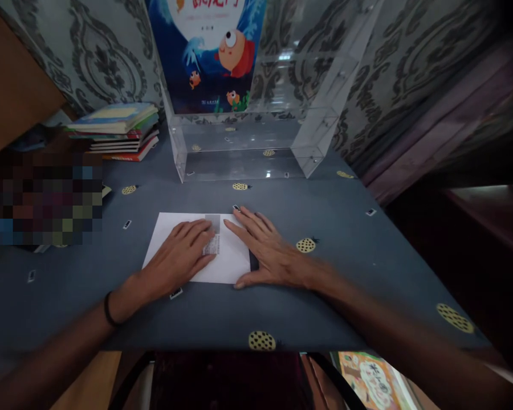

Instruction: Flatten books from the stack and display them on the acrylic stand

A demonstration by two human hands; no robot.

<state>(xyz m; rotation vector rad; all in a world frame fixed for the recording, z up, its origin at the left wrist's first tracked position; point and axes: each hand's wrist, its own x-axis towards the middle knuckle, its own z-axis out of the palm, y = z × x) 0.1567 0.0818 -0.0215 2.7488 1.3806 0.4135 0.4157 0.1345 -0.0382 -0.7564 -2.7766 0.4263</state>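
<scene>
Left hand [180, 254]: flat, fingers spread, pressed on one white book [196, 250]
Right hand [268, 250]: flat on same book
Book stack [117, 130]: one
Acrylic stand [256, 142]: one

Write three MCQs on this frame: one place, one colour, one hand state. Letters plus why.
1. Where is the stack of books?
A. far left of the table, near the wall
B. inside the clear stand
C. under the right hand

2. What colour is the tablecloth?
A. red
B. grey-blue with yellow spotted motifs
C. plain white

3. How do the hands lie?
A. both clenched in fists
B. both lifted off the table
C. both flat, palms down, on the white sheet

Key:
1 A: the stack sits at the table's far left, apart from the clear acrylic stand that holds a blue picture book.
2 B: the cloth is grey-blue with yellow spotted motifs.
3 C: the left hand and the right hand press open-fingered on the white sheet.
</scene>
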